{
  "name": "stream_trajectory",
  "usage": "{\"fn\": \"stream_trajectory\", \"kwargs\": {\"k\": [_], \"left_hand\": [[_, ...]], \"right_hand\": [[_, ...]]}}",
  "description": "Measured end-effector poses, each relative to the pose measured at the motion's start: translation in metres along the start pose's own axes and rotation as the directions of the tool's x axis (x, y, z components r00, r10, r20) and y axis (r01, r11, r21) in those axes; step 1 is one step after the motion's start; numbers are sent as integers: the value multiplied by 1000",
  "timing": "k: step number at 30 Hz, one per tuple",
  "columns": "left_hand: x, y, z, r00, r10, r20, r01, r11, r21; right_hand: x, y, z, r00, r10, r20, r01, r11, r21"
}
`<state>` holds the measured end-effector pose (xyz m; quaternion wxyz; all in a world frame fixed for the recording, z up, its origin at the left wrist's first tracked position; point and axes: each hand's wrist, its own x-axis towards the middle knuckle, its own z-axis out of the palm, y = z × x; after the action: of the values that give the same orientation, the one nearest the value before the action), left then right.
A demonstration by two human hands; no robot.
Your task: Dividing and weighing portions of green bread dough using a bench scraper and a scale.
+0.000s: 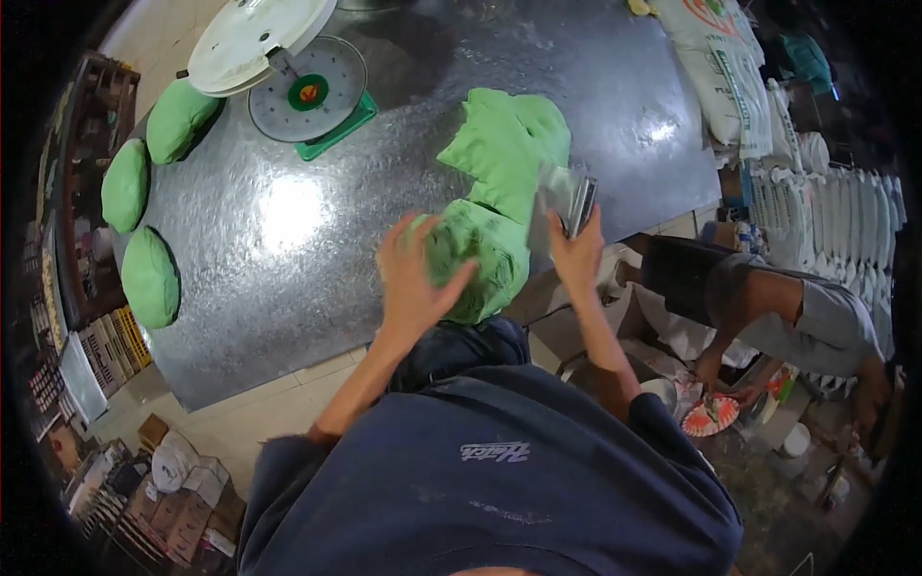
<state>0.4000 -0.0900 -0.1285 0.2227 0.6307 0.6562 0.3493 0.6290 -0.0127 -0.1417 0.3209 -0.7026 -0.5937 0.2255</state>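
A big lump of green dough lies on the metal table in front of me, narrowing toward a rough, torn-looking piece of the same dough near the table's front edge. My left hand is at the left side of that near piece, thumb and fingers apart, slightly blurred. In my right hand is a dough scraper, gripped by its metal handle. Its blade is smeared by motion and stands beside the dough's right side. Whether the two dough parts are still joined is hard to make out.
Three rounded green dough pieces line the table's left side. A dial scale with a white pan stands at the far left. White sacks sit at the right edge. Another person bends over containers at the right.
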Motion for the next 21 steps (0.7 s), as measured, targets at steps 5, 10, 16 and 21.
{"fn": "stream_trajectory", "kwargs": {"k": [5,10,16,21], "left_hand": [[61,-52,57,856,-90,509,18,989,145],[-10,-56,17,898,-230,375,261,965,-36],[-82,-90,-51,748,-553,367,628,768,-124],[-111,-109,-49,856,-511,81,505,859,79]], "right_hand": [[-15,28,5,926,42,376,84,946,-313],[-20,37,100,929,-98,357,245,885,-395],[-3,30,114,970,-104,218,90,993,73],[-37,17,22,920,-24,392,71,992,-106]]}}
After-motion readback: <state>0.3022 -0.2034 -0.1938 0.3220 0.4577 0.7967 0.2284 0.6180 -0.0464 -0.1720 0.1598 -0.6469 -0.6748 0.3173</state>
